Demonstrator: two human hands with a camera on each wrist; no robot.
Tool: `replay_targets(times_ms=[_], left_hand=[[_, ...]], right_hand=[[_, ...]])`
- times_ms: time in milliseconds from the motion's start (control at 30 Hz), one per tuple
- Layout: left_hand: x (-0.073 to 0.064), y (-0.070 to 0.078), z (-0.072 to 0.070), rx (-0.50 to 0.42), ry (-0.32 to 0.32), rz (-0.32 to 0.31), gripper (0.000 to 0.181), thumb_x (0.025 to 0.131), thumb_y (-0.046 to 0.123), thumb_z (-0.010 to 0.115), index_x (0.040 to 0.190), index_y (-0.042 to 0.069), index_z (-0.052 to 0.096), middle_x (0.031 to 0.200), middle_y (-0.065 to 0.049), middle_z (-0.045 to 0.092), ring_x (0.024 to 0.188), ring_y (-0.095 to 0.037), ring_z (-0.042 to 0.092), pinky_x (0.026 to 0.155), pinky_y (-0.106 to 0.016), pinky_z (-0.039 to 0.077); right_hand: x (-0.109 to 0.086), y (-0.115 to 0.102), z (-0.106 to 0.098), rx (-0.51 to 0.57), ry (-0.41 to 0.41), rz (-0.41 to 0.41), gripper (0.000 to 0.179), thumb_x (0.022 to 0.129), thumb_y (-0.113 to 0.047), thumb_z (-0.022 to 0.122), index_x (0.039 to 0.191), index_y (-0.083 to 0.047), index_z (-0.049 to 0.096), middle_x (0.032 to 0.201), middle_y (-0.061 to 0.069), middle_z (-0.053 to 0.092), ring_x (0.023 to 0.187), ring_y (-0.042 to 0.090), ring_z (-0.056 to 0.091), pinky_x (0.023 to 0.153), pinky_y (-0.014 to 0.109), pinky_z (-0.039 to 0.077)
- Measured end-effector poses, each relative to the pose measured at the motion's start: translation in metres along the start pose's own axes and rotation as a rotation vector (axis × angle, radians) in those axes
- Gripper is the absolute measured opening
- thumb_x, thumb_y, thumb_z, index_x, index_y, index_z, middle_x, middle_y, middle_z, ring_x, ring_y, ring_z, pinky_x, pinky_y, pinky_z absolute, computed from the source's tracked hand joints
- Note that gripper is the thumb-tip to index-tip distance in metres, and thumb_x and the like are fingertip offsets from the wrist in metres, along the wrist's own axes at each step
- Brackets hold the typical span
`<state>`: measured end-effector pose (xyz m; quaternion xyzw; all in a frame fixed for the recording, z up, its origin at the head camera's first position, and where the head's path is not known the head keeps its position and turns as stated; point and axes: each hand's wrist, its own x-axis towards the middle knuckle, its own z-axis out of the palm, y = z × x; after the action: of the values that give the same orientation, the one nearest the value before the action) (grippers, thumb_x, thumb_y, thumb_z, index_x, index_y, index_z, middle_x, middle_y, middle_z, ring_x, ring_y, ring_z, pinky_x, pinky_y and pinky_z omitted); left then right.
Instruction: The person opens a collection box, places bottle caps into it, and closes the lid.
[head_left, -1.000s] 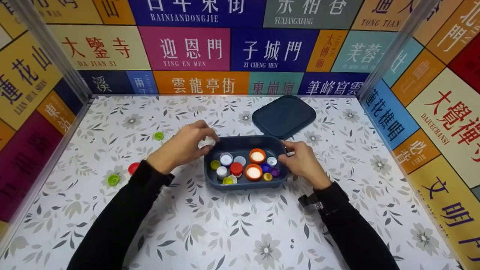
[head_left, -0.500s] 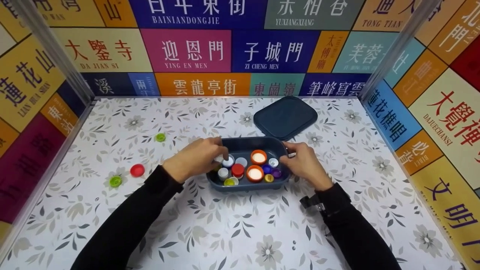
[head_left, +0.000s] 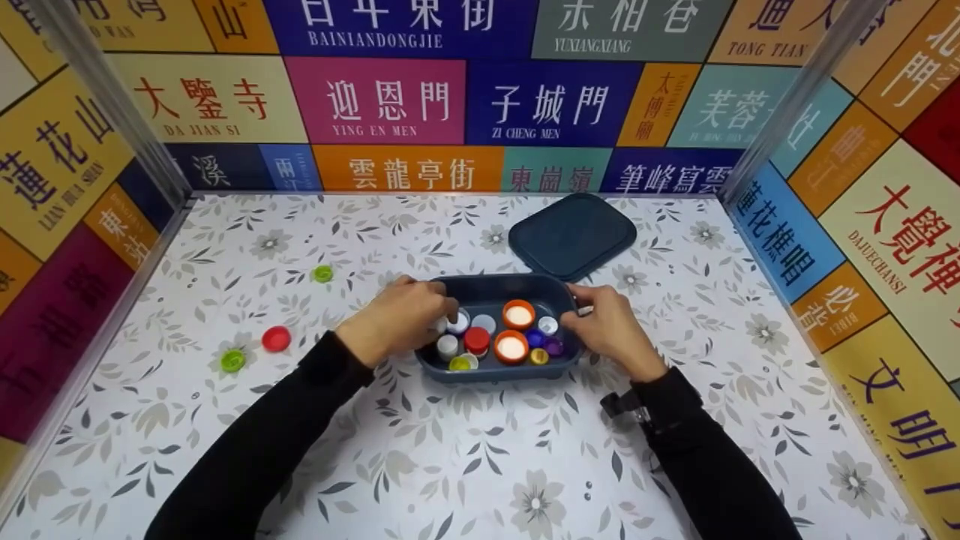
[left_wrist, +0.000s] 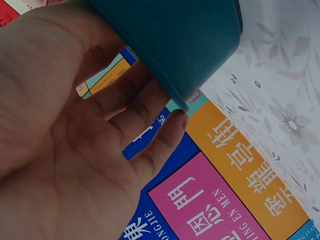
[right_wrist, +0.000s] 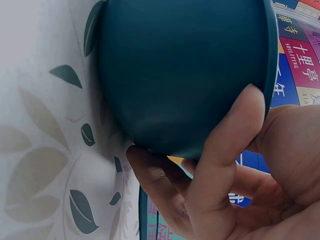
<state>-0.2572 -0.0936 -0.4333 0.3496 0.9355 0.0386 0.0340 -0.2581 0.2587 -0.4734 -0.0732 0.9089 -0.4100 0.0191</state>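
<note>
A dark blue-grey plastic box [head_left: 495, 371] stands on the table with several bottle caps inside. My left hand [head_left: 397, 319] reaches over its left rim, fingers bent down inside, with a white bottle cap [head_left: 441, 325] at the fingertips. In the left wrist view the thumb and fingertips of that hand are partly hidden by the box wall [left_wrist: 180, 45]. My right hand [head_left: 607, 326] grips the box's right end; in the right wrist view a finger lies on the outer wall [right_wrist: 175, 75]. Among the caps are a red cap [head_left: 476, 340] and two orange caps [head_left: 512, 347].
The dark lid [head_left: 572, 235] lies behind the box. Left of the box, on the flower-patterned table [head_left: 450, 465], lie a red cap [head_left: 276, 338] and two green caps [head_left: 232, 361]. Printed panels [head_left: 375, 97] wall the back and sides.
My left hand has moved right and down from outside the box's left rim into the box, carrying the white bottle cap. My right hand keeps hold of the box's right end.
</note>
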Motion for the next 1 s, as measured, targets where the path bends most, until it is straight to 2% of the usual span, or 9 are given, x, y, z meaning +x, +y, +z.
replay_targets(times_ms=[100, 267, 400, 633, 833, 1000], left_hand=[[0.000, 0.000, 0.000, -0.019, 0.005, 0.001, 0.032, 0.098, 0.012, 0.090, 0.129, 0.018, 0.087, 0.124, -0.014, 0.081, 0.119, -0.036, 0.079, 0.107, -0.059, 0.058], [0.000, 0.000, -0.001, -0.056, 0.002, -0.009, 0.035, 0.098, 0.013, 0.091, 0.132, 0.018, 0.087, 0.128, -0.014, 0.081, 0.121, -0.036, 0.079, 0.112, -0.060, 0.059], [0.000, 0.000, 0.000, -0.047, 0.007, -0.007, 0.035, 0.098, 0.013, 0.091, 0.132, 0.019, 0.087, 0.127, -0.013, 0.081, 0.120, -0.035, 0.079, 0.109, -0.058, 0.059], [0.000, 0.000, -0.001, -0.090, 0.031, -0.005, 0.033, 0.099, 0.014, 0.091, 0.132, 0.016, 0.087, 0.129, -0.015, 0.081, 0.121, -0.037, 0.080, 0.112, -0.061, 0.060], [-0.001, -0.005, -0.002, -0.167, 0.137, 0.014, 0.029, 0.098, 0.011, 0.092, 0.126, 0.013, 0.087, 0.127, -0.014, 0.081, 0.116, -0.037, 0.081, 0.107, -0.058, 0.068], [-0.003, -0.011, -0.001, -0.209, 0.221, 0.013, 0.028, 0.100, 0.010, 0.090, 0.127, 0.012, 0.086, 0.126, -0.013, 0.078, 0.116, -0.035, 0.080, 0.105, -0.054, 0.070]], right_hand=[[0.001, 0.001, 0.000, -0.009, 0.003, -0.009, 0.063, 0.095, -0.005, 0.075, 0.158, -0.009, 0.072, 0.138, 0.020, 0.084, 0.108, 0.030, 0.081, 0.078, 0.015, 0.059], [0.001, 0.001, -0.001, 0.000, 0.003, 0.007, 0.064, 0.095, -0.006, 0.075, 0.159, -0.010, 0.072, 0.138, 0.021, 0.084, 0.108, 0.031, 0.081, 0.077, 0.015, 0.060], [0.000, 0.001, -0.001, 0.000, 0.001, 0.010, 0.064, 0.095, -0.005, 0.075, 0.159, -0.009, 0.071, 0.138, 0.023, 0.083, 0.108, 0.032, 0.081, 0.077, 0.016, 0.060], [0.000, 0.001, -0.001, -0.018, 0.009, 0.014, 0.065, 0.095, -0.006, 0.075, 0.159, -0.011, 0.071, 0.141, 0.021, 0.082, 0.114, 0.031, 0.079, 0.089, 0.022, 0.060], [0.000, 0.000, -0.001, -0.025, 0.007, 0.015, 0.065, 0.095, -0.006, 0.075, 0.159, -0.011, 0.071, 0.144, 0.021, 0.081, 0.118, 0.032, 0.078, 0.094, 0.026, 0.062], [0.000, 0.000, 0.001, -0.021, 0.004, 0.016, 0.065, 0.095, -0.006, 0.075, 0.160, -0.010, 0.071, 0.142, 0.021, 0.082, 0.112, 0.032, 0.082, 0.083, 0.020, 0.061]])
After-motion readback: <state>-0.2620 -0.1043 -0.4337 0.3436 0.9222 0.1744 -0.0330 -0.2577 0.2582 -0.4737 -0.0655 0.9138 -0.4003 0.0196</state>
